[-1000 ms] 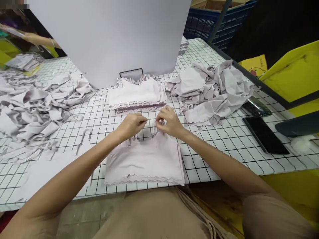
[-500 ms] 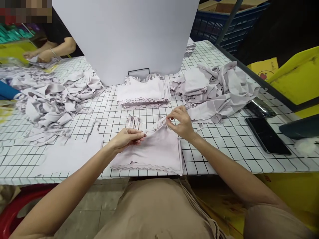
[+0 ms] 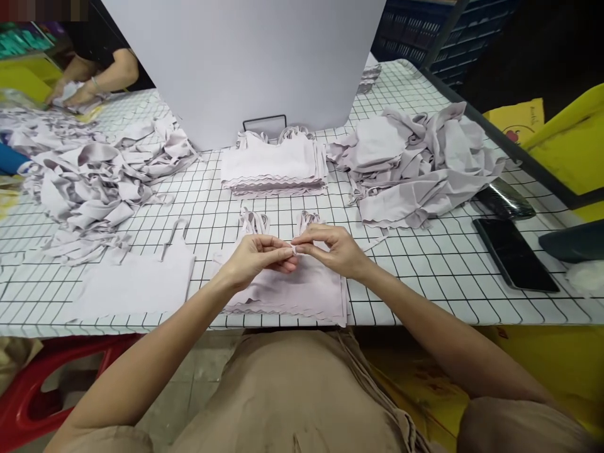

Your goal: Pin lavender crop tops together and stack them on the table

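Note:
A stack of pale lilac camisoles [image 3: 302, 290] lies in front of me, scalloped hems toward the table's front edge and looped straps at the far side. Over its upper part my left hand [image 3: 264, 257] is closed, thumb and forefinger pinching the top camisole's neckline edge. My right hand [image 3: 330, 248] is closed in a pinch on the same edge, fingertips almost touching the left ones. The small bit of fabric between the fingertips is mostly hidden. A single camisole [image 3: 136, 283] lies flat to the left, one strap stretched away from me.
Behind stands another camisole stack [image 3: 274, 163], before a large pale board [image 3: 250, 63] with a black wire loop. Crumpled garments are heaped left [image 3: 104, 176] and right [image 3: 419, 157]. A phone [image 3: 514, 255] lies at right. A co-worker's hands [image 3: 78, 94] handle fabric at far left.
My right hand has moved left and slightly down from the right strap to the middle of the neckline. My left hand has shifted right, so the fingertips now nearly meet. The view has tilted slightly.

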Tool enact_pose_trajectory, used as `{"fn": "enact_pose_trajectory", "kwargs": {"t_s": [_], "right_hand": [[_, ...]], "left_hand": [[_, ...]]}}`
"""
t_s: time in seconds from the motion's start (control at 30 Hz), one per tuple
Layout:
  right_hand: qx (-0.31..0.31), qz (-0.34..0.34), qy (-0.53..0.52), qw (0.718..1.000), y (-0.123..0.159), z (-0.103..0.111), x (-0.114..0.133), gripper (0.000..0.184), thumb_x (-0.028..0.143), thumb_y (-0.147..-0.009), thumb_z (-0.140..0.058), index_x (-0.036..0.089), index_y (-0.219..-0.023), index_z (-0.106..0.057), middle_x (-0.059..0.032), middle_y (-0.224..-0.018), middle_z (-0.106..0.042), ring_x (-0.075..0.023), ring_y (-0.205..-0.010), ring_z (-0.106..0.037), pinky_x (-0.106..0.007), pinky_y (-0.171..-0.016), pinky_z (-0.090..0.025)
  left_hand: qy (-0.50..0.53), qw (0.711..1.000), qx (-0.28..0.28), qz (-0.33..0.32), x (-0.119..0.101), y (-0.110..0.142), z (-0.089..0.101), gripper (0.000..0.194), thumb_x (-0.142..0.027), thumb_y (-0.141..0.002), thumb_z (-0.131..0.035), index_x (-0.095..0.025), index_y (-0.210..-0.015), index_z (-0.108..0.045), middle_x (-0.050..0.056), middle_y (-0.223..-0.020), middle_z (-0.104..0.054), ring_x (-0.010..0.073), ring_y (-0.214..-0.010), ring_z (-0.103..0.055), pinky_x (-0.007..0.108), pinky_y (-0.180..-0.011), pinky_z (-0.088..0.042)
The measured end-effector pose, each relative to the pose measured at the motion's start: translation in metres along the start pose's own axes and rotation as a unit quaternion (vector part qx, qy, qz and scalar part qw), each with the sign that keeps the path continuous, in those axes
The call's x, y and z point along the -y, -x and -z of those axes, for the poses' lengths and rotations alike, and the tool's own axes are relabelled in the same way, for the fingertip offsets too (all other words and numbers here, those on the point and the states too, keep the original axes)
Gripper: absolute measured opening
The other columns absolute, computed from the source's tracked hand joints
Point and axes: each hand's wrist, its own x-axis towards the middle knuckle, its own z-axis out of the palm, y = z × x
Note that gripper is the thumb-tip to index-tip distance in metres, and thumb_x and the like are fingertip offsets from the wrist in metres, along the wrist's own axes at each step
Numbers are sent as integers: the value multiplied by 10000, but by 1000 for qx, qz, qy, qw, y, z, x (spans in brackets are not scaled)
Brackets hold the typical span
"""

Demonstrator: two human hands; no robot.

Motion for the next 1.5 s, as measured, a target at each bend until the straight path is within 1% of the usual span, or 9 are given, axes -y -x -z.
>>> {"fn": "enact_pose_trajectory", "kwargs": {"t_s": [0.2,0.3,0.43,0.5,0.57,0.77,0.97,1.17,1.5], "right_hand": [[-15,-29,-18,999,2,4,6,84,213,-885,-680,225,-889,-763,-28,-815,-735,-160,-757,-670,-327,-705,-543],[-30,-30,29,999,1,8,8,91,197,-882,-666,206,-809,-719,-19,-763,-697,-148,-707,-627,-317,-665,-515],[-35,-58,40,997,4,15,0,73,183,-864,-663,192,-797,-689,-17,-754,-682,-149,-711,-618,-314,-673,-508],[-20,-85,40,995,7,18,-7,67,185,-867,-658,194,-818,-703,-24,-785,-710,-155,-733,-641,-314,-680,-509],[1,-99,50,994,10,18,-13,72,193,-871,-653,200,-834,-714,-27,-801,-724,-158,-740,-648,-317,-682,-505],[30,-52,103,993,14,11,-20,101,199,-880,-629,217,-789,-668,-21,-739,-675,-188,-771,-575,-384,-769,-457],[60,-28,115,991,17,2,-29,97,199,-898,-634,233,-829,-694,-22,-732,-675,-218,-868,-559,-423,-827,-420],[60,7,147,987,19,1,-33,80,233,-893,-685,244,-821,-716,-16,-668,-636,-224,-852,-547,-433,-825,-404],[24,-7,119,993,17,-10,-26,105,177,-893,-624,230,-803,-638,-26,-745,-663,-226,-864,-528,-424,-823,-440]], "left_hand": [[-32,996,-42,-70,0,-4,-9,249,-359,-762,-813,-126,-809,-736,50,-734,-731,146,-678,-673,309,-726,-572],[-115,983,-62,-132,8,-10,-8,205,-350,-819,-753,-147,-836,-721,52,-795,-729,165,-746,-667,326,-748,-549],[-362,897,-116,-225,35,-21,0,139,-248,-805,-765,-182,-908,-699,49,-913,-716,203,-874,-612,373,-817,-479],[-456,851,-128,-228,48,-24,1,186,-233,-781,-798,-193,-925,-687,41,-926,-698,224,-923,-580,397,-847,-430],[-500,827,-137,-217,55,-25,0,187,-255,-787,-803,-198,-912,-676,34,-933,-678,231,-951,-560,401,-857,-387],[-478,837,-123,-235,58,-25,-8,110,-266,-846,-756,-204,-814,-670,-14,-819,-687,193,-882,-553,402,-891,-285],[-464,834,-139,-264,64,-26,-10,69,-280,-864,-728,-234,-813,-735,-12,-756,-672,183,-824,-542,399,-903,-277],[-471,822,-143,-287,68,-27,-10,70,-253,-856,-723,-223,-793,-724,-13,-735,-668,182,-816,-555,397,-910,-280],[-478,816,-143,-292,70,-29,-10,114,-253,-869,-673,-208,-766,-691,1,-736,-669,189,-809,-554,395,-892,-296]]}}
